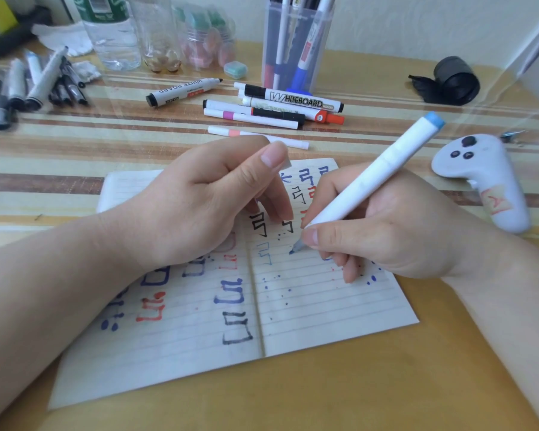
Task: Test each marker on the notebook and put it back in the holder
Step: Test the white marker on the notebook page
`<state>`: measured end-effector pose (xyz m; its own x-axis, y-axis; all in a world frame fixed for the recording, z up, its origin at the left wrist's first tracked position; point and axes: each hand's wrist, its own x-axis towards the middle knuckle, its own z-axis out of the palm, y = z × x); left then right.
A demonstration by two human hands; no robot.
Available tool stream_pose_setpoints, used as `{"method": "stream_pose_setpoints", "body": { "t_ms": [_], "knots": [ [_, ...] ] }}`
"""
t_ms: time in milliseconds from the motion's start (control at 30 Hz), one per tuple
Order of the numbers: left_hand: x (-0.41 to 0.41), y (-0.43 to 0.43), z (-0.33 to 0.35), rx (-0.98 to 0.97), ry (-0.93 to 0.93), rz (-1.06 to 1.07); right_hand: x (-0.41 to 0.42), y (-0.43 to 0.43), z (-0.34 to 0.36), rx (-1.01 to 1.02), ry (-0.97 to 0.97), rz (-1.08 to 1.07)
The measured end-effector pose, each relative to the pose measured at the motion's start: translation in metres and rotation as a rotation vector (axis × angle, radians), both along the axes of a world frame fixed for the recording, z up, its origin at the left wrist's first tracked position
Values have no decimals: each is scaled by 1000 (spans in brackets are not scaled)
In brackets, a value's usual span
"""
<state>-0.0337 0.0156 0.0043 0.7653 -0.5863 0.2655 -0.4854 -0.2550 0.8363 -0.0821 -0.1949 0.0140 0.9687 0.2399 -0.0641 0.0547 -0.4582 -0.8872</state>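
White plastic marker (377,169), likely light, stiff, smooth | right hand (402,231) grips low barrel, tip on notebook (324,321) | left hand (199,200) pinches white cap (285,164).

table (386,384) | on it: notebook (324,306) | loose markers (280,104) | holder (296,48) | controller (486,175) | bottle (112,38) | black roll (455,80)

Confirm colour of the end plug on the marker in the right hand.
The end plug is light blue; the marker barrel is white. Head view.
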Motion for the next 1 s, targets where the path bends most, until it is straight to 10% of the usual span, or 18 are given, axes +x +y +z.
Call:
{"method": "stream_pose_setpoints", "body": {
  "t_ms": [1000],
  "knots": [
    [-1,1,-2,12,62,-5,0,-5,1,-14,20,86]
  ]
}}
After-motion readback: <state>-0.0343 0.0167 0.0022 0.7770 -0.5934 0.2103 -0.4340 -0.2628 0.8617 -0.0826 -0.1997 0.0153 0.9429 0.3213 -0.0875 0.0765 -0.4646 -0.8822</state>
